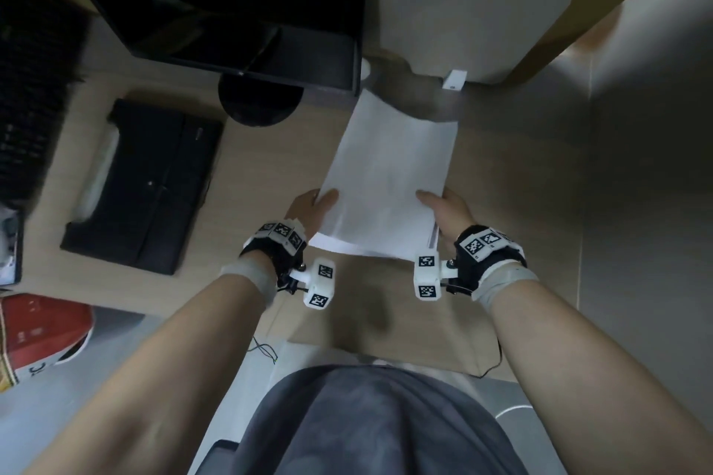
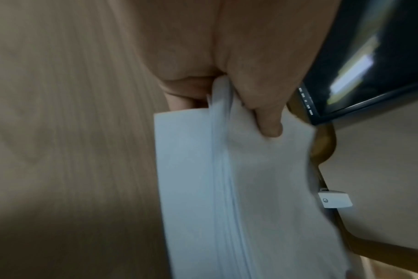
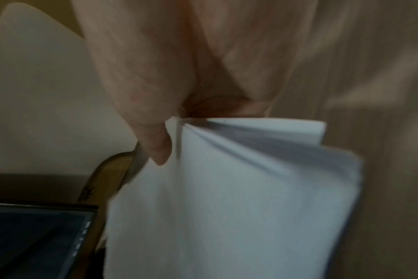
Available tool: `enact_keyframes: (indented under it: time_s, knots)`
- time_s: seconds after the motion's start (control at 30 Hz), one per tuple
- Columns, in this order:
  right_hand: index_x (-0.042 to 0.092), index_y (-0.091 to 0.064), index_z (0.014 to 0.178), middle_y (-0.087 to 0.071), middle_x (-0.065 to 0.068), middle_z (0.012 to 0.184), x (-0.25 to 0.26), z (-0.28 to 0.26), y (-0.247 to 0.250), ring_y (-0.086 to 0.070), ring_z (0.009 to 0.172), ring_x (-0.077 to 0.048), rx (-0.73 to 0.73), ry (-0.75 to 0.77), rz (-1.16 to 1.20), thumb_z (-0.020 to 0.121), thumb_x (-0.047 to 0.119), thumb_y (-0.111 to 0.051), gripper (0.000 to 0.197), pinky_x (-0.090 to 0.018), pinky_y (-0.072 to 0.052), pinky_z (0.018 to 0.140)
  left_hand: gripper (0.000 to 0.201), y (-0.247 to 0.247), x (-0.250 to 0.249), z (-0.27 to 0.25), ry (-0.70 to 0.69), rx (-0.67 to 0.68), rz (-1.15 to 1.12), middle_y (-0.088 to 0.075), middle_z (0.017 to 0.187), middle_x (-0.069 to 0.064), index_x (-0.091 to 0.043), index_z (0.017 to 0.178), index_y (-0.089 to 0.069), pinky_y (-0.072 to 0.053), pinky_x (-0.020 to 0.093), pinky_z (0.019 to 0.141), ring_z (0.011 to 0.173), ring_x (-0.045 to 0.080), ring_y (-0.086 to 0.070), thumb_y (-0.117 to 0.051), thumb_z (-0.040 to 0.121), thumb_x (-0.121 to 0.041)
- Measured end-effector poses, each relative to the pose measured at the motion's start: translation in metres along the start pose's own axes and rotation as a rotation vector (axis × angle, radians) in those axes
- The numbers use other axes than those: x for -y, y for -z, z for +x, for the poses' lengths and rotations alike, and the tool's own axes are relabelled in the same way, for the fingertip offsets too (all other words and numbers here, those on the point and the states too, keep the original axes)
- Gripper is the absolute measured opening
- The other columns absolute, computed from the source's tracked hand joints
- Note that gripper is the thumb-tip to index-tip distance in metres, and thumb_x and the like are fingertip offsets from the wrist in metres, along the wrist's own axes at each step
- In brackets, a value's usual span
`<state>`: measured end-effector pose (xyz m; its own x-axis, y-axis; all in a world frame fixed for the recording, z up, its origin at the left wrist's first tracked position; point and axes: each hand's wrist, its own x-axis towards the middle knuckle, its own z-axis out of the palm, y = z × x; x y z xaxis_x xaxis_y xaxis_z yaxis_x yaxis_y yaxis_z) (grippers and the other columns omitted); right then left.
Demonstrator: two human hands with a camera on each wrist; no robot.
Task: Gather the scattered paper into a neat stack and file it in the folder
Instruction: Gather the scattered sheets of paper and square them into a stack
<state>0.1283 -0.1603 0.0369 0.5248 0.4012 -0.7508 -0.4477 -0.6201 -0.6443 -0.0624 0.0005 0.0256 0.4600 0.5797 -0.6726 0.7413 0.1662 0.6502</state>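
A stack of several white paper sheets (image 1: 389, 173) is held above the wooden desk (image 1: 270, 150), its far end drooping toward the desk's back. My left hand (image 1: 314, 206) pinches the stack's near left edge, thumb on top, fingers underneath. My right hand (image 1: 447, 210) pinches the near right edge the same way. In the left wrist view the paper (image 2: 251, 188) shows its layered edge under the thumb (image 2: 267, 120). Seen from the right wrist, the sheets (image 3: 239, 198) fan apart near the thumb (image 3: 155, 143). A black folder (image 1: 142, 185) lies closed on the desk to the left.
A black monitor (image 1: 239, 0) on a round base (image 1: 260, 100) stands at the back. A dark keyboard (image 1: 27, 89) lies far left. A white chair (image 1: 470, 12) stands behind the desk at the right. A red and white bag (image 1: 38, 332) sits on the floor at the left.
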Motion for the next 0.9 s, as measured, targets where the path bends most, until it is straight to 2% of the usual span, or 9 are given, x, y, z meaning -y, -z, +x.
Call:
enact_keyframes:
  time_s: [0.17, 0.3, 0.4, 0.53, 0.6, 0.67, 0.77, 0.83, 0.9]
  knots:
    - [0.014, -0.059, 0.125, -0.068, -0.004, 0.116, -0.049, -0.005, 0.008, -0.065, 0.106, -0.027, 0.050, -0.170, -0.057, 0.078, 0.039, -0.073, 0.055, -0.048, -0.050, 0.099, 0.057, -0.019, 0.018, -0.004, 0.186, 0.007, -0.034, -0.061, 0.129, 0.015, -0.007, 0.134, -0.054, -0.046, 0.044, 0.102, 0.112, 0.031, -0.061, -0.048, 0.096, -0.049]
    - [0.015, -0.057, 0.120, -0.069, -0.006, 0.112, -0.067, -0.020, 0.008, -0.067, 0.102, -0.027, 0.098, -0.288, 0.026, 0.092, 0.019, -0.065, 0.029, -0.049, -0.057, 0.089, 0.045, -0.034, 0.027, -0.010, 0.248, -0.011, 0.028, -0.062, 0.123, 0.019, -0.002, 0.126, -0.057, -0.047, 0.041, 0.092, 0.110, 0.036, -0.060, -0.053, 0.096, -0.035]
    - [0.014, -0.056, 0.115, -0.068, -0.009, 0.109, -0.074, -0.023, 0.004, -0.067, 0.099, -0.028, 0.089, -0.269, 0.030, 0.096, 0.012, -0.060, 0.019, -0.047, -0.056, 0.089, 0.057, -0.039, 0.035, -0.020, 0.226, -0.029, 0.033, -0.063, 0.121, 0.016, 0.000, 0.125, -0.057, -0.048, 0.039, 0.092, 0.104, 0.031, -0.060, -0.055, 0.084, -0.040]
    - [0.005, -0.059, 0.117, -0.069, -0.015, 0.102, -0.090, -0.011, 0.010, -0.068, 0.093, -0.032, 0.036, -0.248, -0.115, 0.071, 0.029, -0.071, 0.053, -0.045, -0.055, 0.086, 0.045, -0.042, 0.049, -0.024, 0.244, -0.017, -0.047, -0.064, 0.118, 0.011, -0.008, 0.130, -0.055, -0.052, 0.042, 0.089, 0.100, 0.030, -0.063, -0.060, 0.090, -0.027]
    - [0.002, -0.061, 0.112, -0.065, -0.013, 0.095, -0.089, -0.006, 0.013, -0.065, 0.088, -0.031, 0.017, -0.233, -0.144, 0.064, 0.031, -0.070, 0.057, -0.041, -0.053, 0.083, 0.055, -0.039, 0.051, -0.025, 0.265, -0.001, -0.139, -0.064, 0.121, 0.011, -0.015, 0.136, -0.051, -0.055, 0.044, 0.085, 0.101, 0.031, -0.064, -0.067, 0.084, -0.021]
    - [0.004, -0.061, 0.117, -0.068, -0.010, 0.106, -0.080, -0.010, 0.010, -0.066, 0.098, -0.031, 0.027, -0.222, -0.100, 0.069, 0.025, -0.071, 0.053, -0.047, -0.053, 0.093, 0.064, -0.036, 0.049, -0.024, 0.283, 0.022, -0.182, -0.062, 0.122, 0.011, -0.018, 0.139, -0.047, -0.055, 0.048, 0.087, 0.105, 0.034, -0.063, -0.070, 0.079, -0.012]
    - [0.012, -0.063, 0.113, -0.070, -0.012, 0.112, -0.069, -0.012, 0.002, -0.067, 0.103, -0.032, 0.058, -0.207, -0.059, 0.086, 0.003, -0.062, 0.029, -0.052, -0.054, 0.093, 0.057, -0.037, 0.037, -0.016, 0.298, -0.001, -0.192, -0.060, 0.126, 0.018, -0.010, 0.136, -0.046, -0.053, 0.051, 0.093, 0.109, 0.037, -0.062, -0.065, 0.082, -0.005]
    - [0.011, -0.064, 0.109, -0.070, -0.013, 0.110, -0.068, -0.008, 0.001, -0.067, 0.102, -0.034, 0.085, -0.217, -0.096, 0.080, -0.003, -0.063, 0.032, -0.053, -0.054, 0.091, 0.055, -0.036, 0.025, -0.007, 0.290, -0.025, -0.078, -0.057, 0.130, 0.013, -0.005, 0.134, -0.046, -0.050, 0.040, 0.096, 0.115, 0.035, -0.058, -0.065, 0.083, -0.005]
    - [0.006, -0.068, 0.102, -0.072, -0.015, 0.103, -0.067, -0.002, 0.005, -0.067, 0.101, -0.037, 0.095, -0.220, -0.154, 0.060, 0.000, -0.068, 0.042, -0.054, -0.055, 0.088, 0.059, -0.034, 0.014, -0.002, 0.262, 0.013, 0.057, -0.054, 0.125, 0.005, -0.005, 0.136, -0.044, -0.045, 0.029, 0.092, 0.118, 0.030, -0.055, -0.068, 0.083, -0.001]
